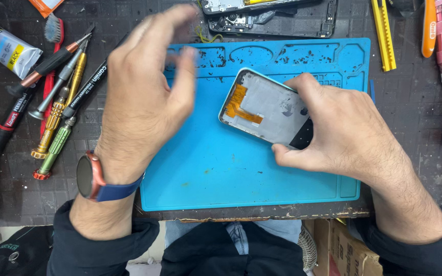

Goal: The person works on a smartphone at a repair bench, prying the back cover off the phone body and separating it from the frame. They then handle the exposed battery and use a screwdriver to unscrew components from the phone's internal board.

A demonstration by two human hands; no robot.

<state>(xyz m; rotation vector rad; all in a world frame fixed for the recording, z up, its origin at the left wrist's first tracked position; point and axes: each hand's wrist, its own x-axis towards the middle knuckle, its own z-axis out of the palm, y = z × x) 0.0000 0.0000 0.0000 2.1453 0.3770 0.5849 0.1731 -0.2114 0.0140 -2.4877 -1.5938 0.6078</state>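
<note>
My right hand (341,133) grips the lower end of an opened phone frame (262,105), silver inside with an orange flex strip, lying tilted on a blue repair mat (221,174). My left hand (147,87) hovers over the mat's left edge, fingers spread and blurred, holding nothing that I can see. It wears a watch on a blue strap. It is nearest to the screwdrivers on the left.
Several screwdrivers (57,122), a marker (8,120), a red toothbrush (53,36) and a glue tube (6,46) lie left of the mat. Dismantled phone parts (272,18) sit behind it. A yellow tool (383,36), orange and pink tools are at back right.
</note>
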